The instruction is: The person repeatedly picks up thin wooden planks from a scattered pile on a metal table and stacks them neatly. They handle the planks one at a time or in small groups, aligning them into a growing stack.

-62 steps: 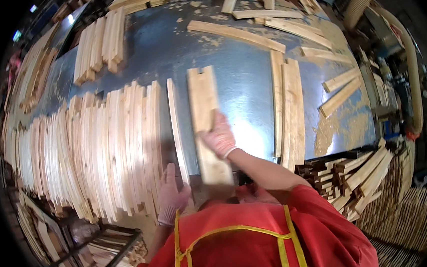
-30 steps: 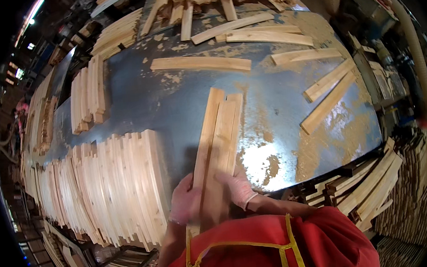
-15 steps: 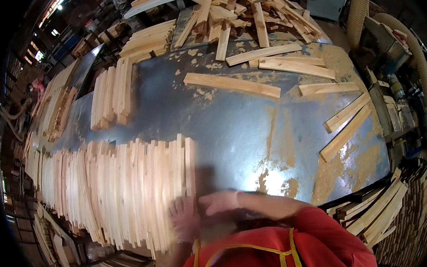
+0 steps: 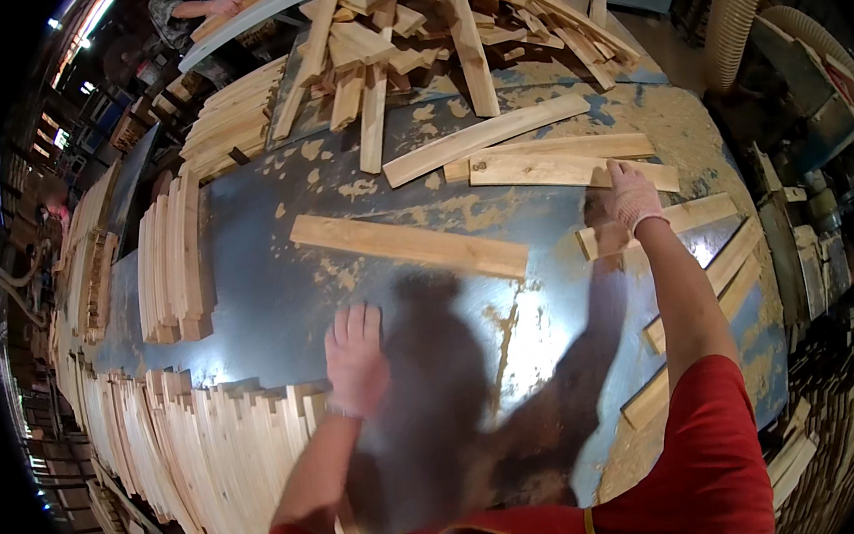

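Note:
My right hand (image 4: 632,194), in a pale glove, reaches to the far right and grips a wooden board (image 4: 540,170) near its right end, fingers over the top. The board lies on another board (image 4: 598,144) on the metal table (image 4: 278,279). My left hand (image 4: 356,361), also gloved, holds nothing. Its fingers are stretched forward over the table, beside the right end of a long row of boards (image 4: 231,453) standing side by side. Between my hands, a single board (image 4: 410,245) lies slanted.
A heap of loose boards (image 4: 360,46) covers the table's far side. Several boards (image 4: 730,261) lie along the right edge. A small stack (image 4: 173,257) stands at the left. Ribbed hoses (image 4: 737,22) hang at the right. Far left, another person's hand (image 4: 226,4) rests on wood.
Both hands have left the right end of the row. My right hand has gone far right to a loose board; my left has moved forward. The view has shifted forward and right.

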